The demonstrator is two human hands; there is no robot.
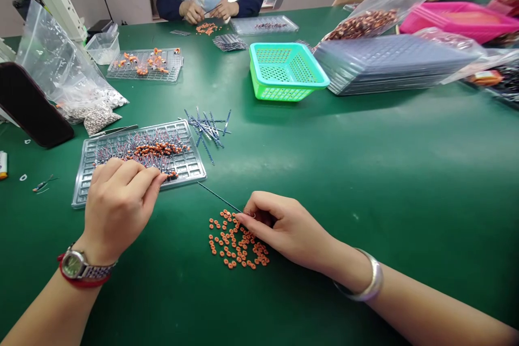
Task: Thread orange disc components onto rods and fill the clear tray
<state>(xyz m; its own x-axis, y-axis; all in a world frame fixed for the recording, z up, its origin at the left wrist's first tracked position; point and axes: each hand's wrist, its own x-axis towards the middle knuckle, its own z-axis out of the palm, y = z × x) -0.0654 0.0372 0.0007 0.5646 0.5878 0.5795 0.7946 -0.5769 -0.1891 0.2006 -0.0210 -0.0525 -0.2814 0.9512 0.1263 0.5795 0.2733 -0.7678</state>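
My left hand [121, 197] is over the near edge of a clear plastic tray [190, 165], its fingertips pinched together at a pile of small wired parts [150, 147] with orange and black ends. Whatever those fingertips hold is hidden. My right hand [284, 224] pinches one end of a thin dark strip [219, 195], which points up and left toward the tray's corner. Below that strip, small orange ring-shaped pieces [239, 243] lie scattered on the green table, some beside my right fingers. Behind the tray's right corner is a loose heap of similar dark strips [208, 130].
A phone [34, 105] leans at the left beside bags of small parts [73, 86]. Farther back stand a tray of orange parts [148, 65], a green basket [287, 73], stacked clear trays [389, 62] and a pink basket [458, 21]. A co-worker's hands [208, 11] work across the table.
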